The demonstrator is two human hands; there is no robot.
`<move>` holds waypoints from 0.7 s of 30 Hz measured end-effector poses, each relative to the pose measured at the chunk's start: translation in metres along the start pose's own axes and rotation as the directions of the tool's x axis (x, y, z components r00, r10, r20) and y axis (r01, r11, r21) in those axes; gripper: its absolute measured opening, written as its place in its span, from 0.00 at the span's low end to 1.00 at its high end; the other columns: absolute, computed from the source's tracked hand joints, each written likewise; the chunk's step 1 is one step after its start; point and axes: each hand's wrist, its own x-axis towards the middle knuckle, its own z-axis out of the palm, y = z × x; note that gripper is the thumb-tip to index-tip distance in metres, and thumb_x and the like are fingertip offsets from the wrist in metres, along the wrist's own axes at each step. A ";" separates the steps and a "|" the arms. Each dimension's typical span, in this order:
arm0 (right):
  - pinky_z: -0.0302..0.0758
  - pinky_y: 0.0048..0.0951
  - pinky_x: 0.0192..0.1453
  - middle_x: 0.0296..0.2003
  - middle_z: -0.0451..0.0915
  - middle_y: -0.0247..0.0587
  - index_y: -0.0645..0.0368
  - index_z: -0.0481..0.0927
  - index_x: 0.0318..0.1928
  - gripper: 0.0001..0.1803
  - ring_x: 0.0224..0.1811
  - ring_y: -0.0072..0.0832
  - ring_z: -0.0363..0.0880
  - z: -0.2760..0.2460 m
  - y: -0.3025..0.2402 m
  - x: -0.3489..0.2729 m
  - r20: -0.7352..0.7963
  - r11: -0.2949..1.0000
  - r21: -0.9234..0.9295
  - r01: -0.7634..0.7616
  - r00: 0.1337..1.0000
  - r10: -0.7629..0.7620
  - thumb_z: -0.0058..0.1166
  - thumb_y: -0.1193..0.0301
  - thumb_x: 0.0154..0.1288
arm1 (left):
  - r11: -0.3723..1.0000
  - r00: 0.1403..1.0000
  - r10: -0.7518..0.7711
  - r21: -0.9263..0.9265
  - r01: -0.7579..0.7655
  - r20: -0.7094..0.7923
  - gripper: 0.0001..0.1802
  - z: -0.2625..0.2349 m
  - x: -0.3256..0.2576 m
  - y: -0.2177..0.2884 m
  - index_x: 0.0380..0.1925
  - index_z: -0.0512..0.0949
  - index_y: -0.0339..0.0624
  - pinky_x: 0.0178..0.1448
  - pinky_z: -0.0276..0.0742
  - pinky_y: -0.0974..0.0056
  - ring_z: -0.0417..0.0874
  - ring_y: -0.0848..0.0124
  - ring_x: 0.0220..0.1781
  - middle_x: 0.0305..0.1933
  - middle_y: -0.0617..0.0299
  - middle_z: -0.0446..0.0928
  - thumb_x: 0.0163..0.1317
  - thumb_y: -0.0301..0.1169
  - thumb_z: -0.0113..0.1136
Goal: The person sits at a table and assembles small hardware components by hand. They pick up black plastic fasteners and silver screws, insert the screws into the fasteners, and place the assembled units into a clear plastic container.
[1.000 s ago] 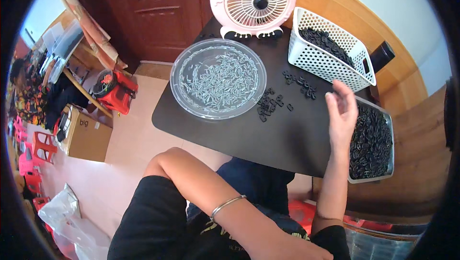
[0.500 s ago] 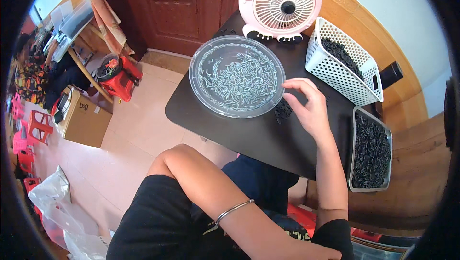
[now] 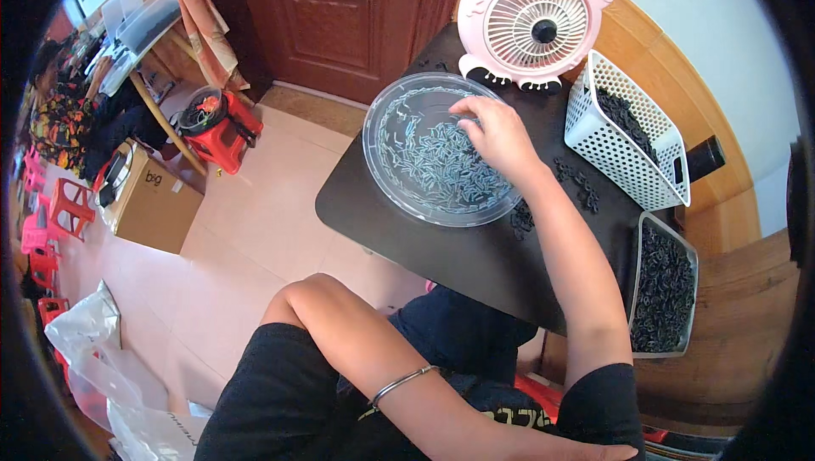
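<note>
Right hand (image 3: 501, 136) moved in over tub (image 3: 371, 137), pins (image 3: 450, 168) within reach; fingers half-curled, hold unclear. Left hand (image 3: 609, 451): can't tell grip.

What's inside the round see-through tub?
Many small, thin, silvery pieces lie inside the tub. The right hand covers part of it, so I can't see what's beneath the hand.

Shows clear, glossy plastic in the tub (image 3: 433, 106), shiny metal in the pins (image 3: 450, 165), perforated plastic in the basket (image 3: 624, 154), smooth finish on the counter (image 3: 424, 246).
</note>
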 end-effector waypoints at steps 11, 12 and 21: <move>0.71 0.36 0.45 0.32 0.79 0.44 0.61 0.78 0.33 0.06 0.39 0.40 0.76 0.008 0.011 0.007 -0.006 0.995 -0.098 0.028 1.000 -0.029 0.53 0.77 0.52 | 0.858 0.918 -0.251 -0.509 0.065 -0.307 0.20 -0.003 0.002 0.000 0.40 0.66 0.38 0.52 0.56 0.37 0.64 0.39 0.54 0.46 0.40 0.65 0.64 0.44 0.34; 0.71 0.36 0.45 0.32 0.79 0.43 0.59 0.78 0.33 0.06 0.39 0.40 0.76 0.010 0.013 0.007 -0.011 0.997 -0.069 0.032 0.999 -0.033 0.52 0.76 0.52 | 0.843 0.933 -0.250 -0.532 0.077 -0.261 0.21 -0.007 -0.001 -0.002 0.41 0.66 0.38 0.52 0.56 0.38 0.64 0.39 0.54 0.46 0.40 0.65 0.64 0.44 0.34; 0.72 0.37 0.42 0.29 0.78 0.41 0.55 0.78 0.31 0.04 0.37 0.38 0.76 0.021 -0.006 0.012 0.060 0.991 -0.062 0.116 0.992 -0.112 0.53 0.73 0.52 | 0.751 0.973 -0.191 -0.619 0.229 0.128 0.19 -0.041 0.003 -0.019 0.43 0.66 0.40 0.52 0.59 0.38 0.64 0.40 0.56 0.51 0.40 0.64 0.66 0.43 0.33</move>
